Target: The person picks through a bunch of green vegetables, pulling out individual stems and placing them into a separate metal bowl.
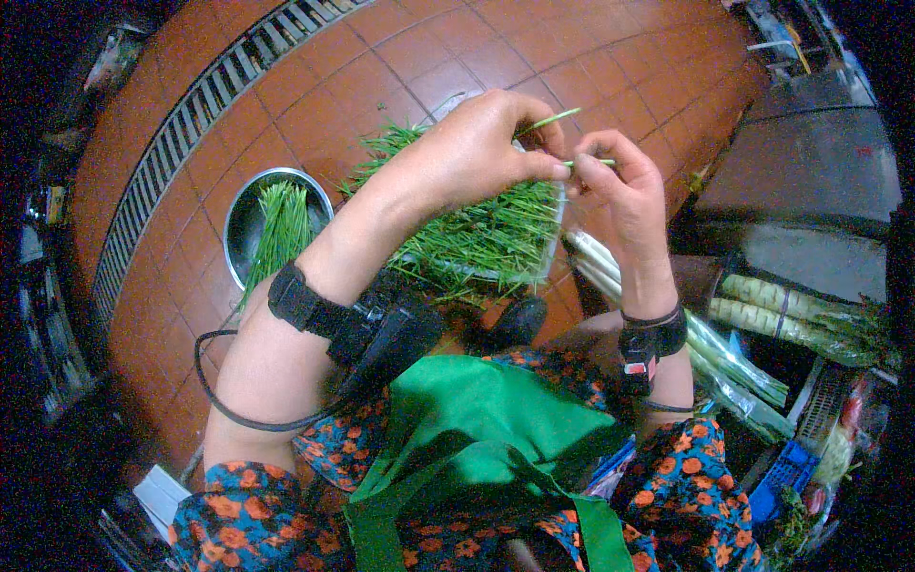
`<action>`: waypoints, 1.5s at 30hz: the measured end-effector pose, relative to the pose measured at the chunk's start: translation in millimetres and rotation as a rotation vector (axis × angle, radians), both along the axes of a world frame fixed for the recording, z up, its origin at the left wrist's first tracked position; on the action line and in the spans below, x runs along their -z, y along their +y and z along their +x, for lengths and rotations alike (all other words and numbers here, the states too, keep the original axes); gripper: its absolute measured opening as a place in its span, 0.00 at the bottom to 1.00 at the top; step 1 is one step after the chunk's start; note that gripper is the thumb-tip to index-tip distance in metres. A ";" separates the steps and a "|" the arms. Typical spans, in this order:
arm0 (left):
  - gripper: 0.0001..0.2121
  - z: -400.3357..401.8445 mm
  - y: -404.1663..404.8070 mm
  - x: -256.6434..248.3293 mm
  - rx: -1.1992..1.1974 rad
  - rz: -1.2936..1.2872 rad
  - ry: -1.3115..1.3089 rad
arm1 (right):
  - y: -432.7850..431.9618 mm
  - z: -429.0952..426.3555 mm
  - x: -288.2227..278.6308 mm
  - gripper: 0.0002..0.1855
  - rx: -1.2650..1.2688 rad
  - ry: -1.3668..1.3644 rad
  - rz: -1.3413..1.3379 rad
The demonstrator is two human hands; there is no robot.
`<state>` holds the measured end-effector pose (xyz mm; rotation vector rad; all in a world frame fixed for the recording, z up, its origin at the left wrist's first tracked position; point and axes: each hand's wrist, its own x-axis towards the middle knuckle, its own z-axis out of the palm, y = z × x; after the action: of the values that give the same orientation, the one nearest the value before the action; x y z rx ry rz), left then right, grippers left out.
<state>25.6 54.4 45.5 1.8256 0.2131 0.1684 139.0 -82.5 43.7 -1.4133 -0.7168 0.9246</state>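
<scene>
Over a white container [555, 247] heaped with loose cut green stalks [479, 239], both my hands are raised close together. My left hand [493, 139] holds a thin green stalk [568, 114], whose tip sticks out past the fingers. Between thumb and fingers, my right hand [622, 175] pinches a short length of green stalk [604, 162] that reaches towards the left thumb. Whether these are one stalk or two, I cannot tell. Left of the container, a round metal bowl [243, 232] on the floor holds a neat bundle of long green stalks [282, 222].
A slotted drain grate [214, 100] curves across the tiled floor [400, 43]. At right lie scallions in clear plastic [729, 365], tied thick stems like celtuce [758, 318] and a blue plastic crate [783, 479]. A green apron [486, 400] covers my lap; a cable [214, 400] loops from the left wrist device.
</scene>
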 end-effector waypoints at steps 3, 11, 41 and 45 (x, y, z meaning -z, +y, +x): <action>0.08 1.3 0.9 4.2 0.002 0.015 0.030 | -1.2 -0.1 4.0 0.06 -0.018 0.066 0.009; 0.09 -4.8 7.4 13.3 -0.039 0.169 0.184 | -2.2 5.3 13.4 0.14 0.013 -0.040 -0.009; 0.11 -7.0 12.5 4.6 0.091 0.216 0.305 | 3.0 9.8 24.6 0.08 -0.199 -0.221 -0.151; 0.10 -11.4 20.5 8.9 0.053 0.326 0.342 | 0.7 19.9 29.7 0.09 -0.115 -0.157 -0.262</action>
<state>14.3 74.9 36.6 2.1766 0.3949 -0.1587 158.9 -81.8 14.0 -1.7035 -0.8236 1.0338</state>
